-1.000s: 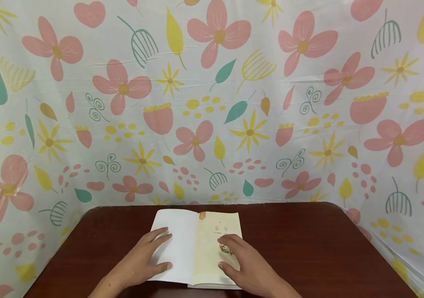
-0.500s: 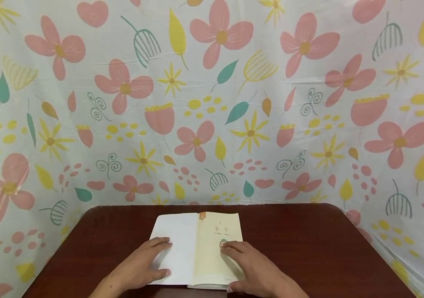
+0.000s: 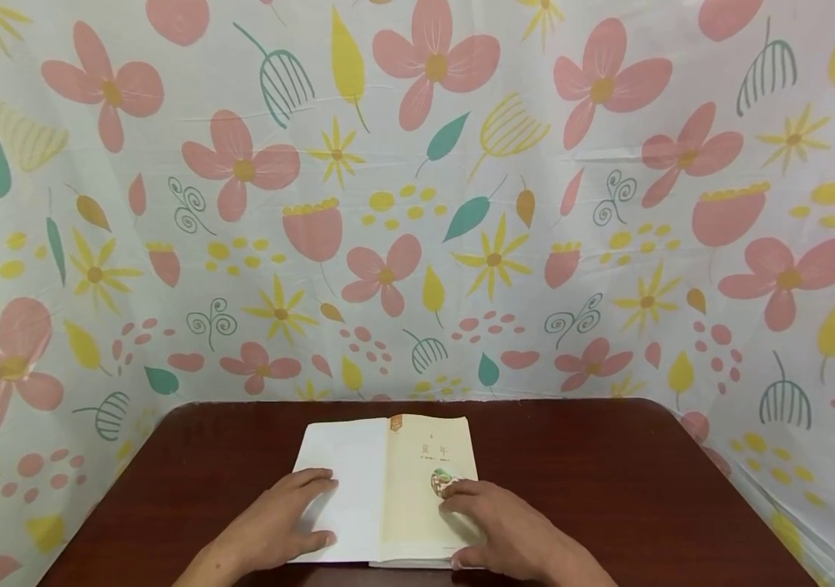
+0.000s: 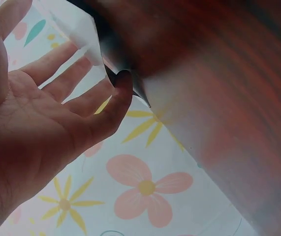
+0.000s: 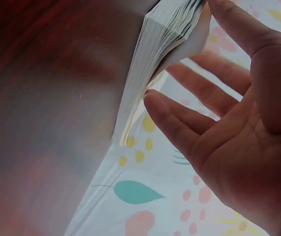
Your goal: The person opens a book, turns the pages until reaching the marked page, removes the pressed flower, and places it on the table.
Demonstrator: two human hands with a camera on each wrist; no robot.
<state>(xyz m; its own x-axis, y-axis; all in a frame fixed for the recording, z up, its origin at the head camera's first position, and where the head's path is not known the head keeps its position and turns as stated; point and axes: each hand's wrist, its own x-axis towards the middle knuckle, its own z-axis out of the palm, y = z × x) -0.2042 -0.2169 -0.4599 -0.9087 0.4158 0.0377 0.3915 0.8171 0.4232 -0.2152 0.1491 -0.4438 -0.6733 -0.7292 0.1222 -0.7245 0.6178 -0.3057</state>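
An open book [image 3: 413, 509] lies on the table, its left page white and its right page cream with print and a small coloured picture. My left hand [image 3: 271, 522] rests on the left page's outer edge, its fingers loosely spread. My right hand [image 3: 509, 526] lies at the right page's outer edge, its fingertips over the picture's right side and its thumb by the lower right corner. In the right wrist view the thick page block [image 5: 145, 59] shows beside relaxed fingers [image 5: 177, 120]. The left wrist view shows the left palm [image 4: 37, 118] and loosely bent fingers at the book's edge.
The dark red-brown table [image 3: 594, 481] stretches around the book on both sides and behind it. A white curtain [image 3: 388, 204] printed with flowers and leaves hangs behind the table and along its sides.
My right hand has slid right and towards me, baring more of the right page's picture; its thumb has gone to the lower corner. My left fingertips have moved slightly nearer to me.
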